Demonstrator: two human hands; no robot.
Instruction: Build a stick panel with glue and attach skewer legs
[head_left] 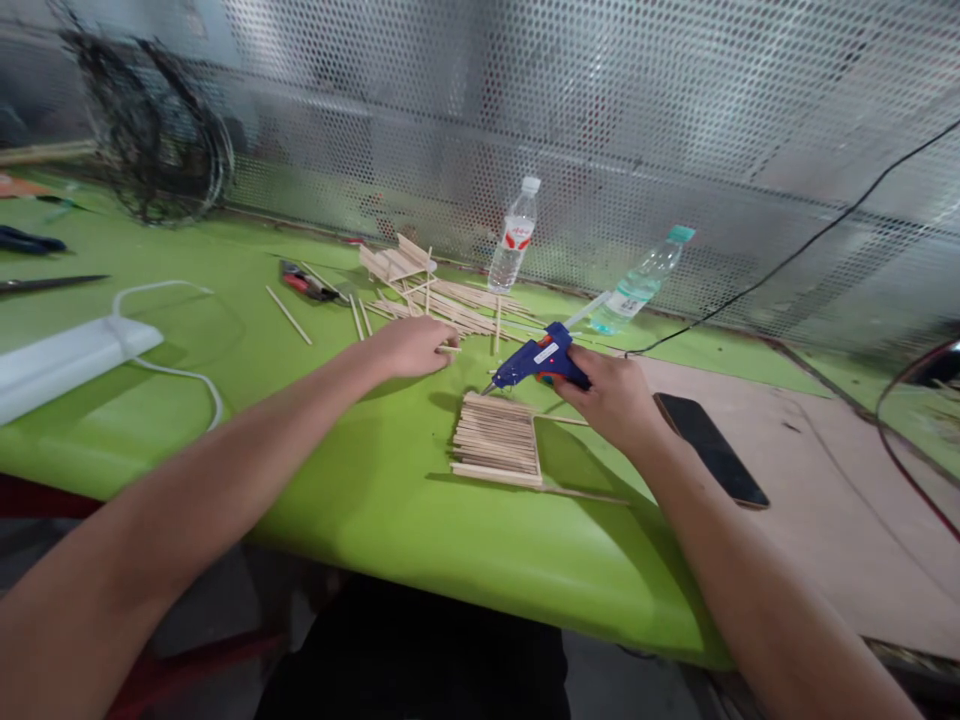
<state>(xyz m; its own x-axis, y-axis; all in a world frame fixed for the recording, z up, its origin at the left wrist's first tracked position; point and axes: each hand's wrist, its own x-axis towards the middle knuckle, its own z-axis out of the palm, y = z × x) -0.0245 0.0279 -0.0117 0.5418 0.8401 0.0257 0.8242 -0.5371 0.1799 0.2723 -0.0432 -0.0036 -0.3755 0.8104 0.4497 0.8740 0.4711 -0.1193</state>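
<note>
My right hand (611, 395) is closed round a blue hot glue gun (538, 362), whose nozzle points down-left at the far edge of a flat panel of glued wooden sticks (496, 440) on the green table (360, 480). My left hand (412, 347) reaches to the loose pile of wooden sticks (450, 305) and pinches one thin stick at its fingertips. A small stick-built frame (396, 262) stands behind the pile.
Two clear water bottles (514, 238) (641, 280) stand and lean at the back. A black phone (710, 447) lies right of my right hand. Red-handled pliers (307, 283), a white power strip (67, 358) with cable, and a black cable (787, 258) are around.
</note>
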